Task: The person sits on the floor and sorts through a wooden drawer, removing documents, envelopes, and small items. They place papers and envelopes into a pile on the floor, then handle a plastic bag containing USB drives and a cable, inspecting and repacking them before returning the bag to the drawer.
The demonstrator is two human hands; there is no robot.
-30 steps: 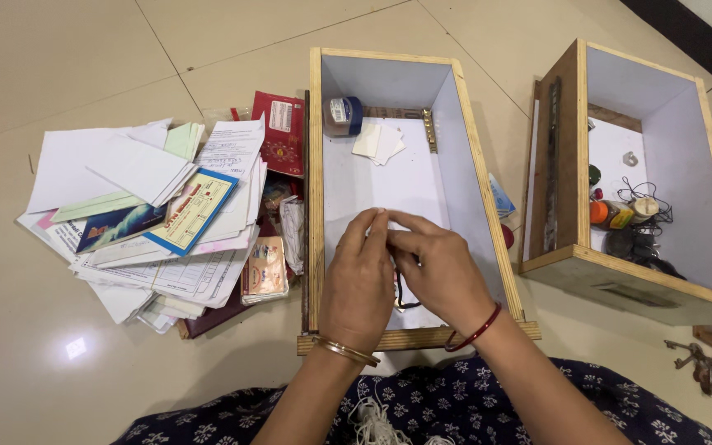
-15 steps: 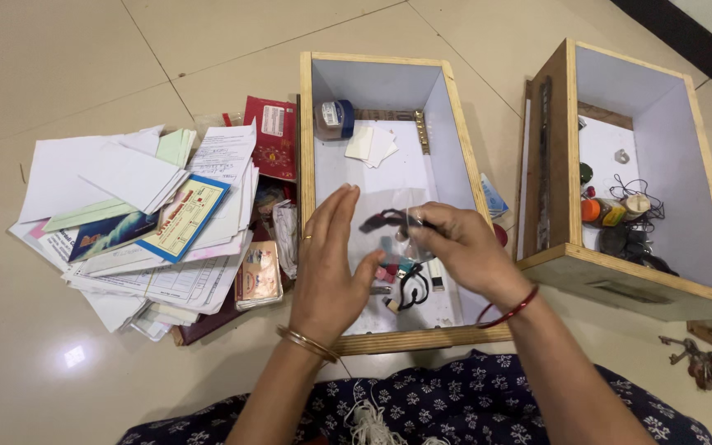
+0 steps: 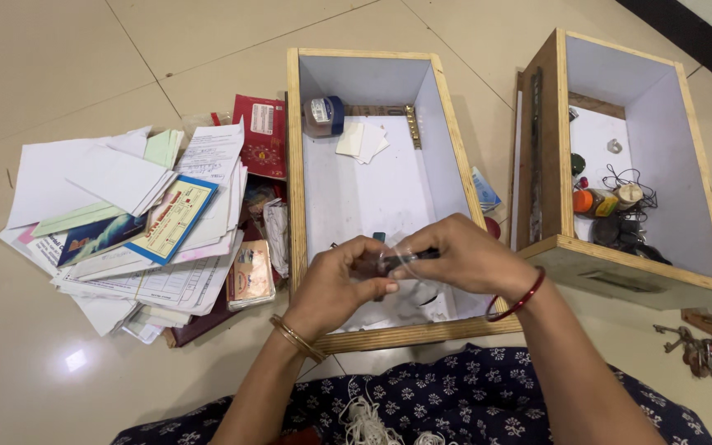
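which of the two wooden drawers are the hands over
The left drawer, beside the paper pile. Both hands hold a small dark item over its front end; the right drawer stands apart, untouched.

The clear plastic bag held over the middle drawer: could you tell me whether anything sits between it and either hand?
Nothing visible does: the left hand and right hand both grip the clear plastic bag directly above the drawer.
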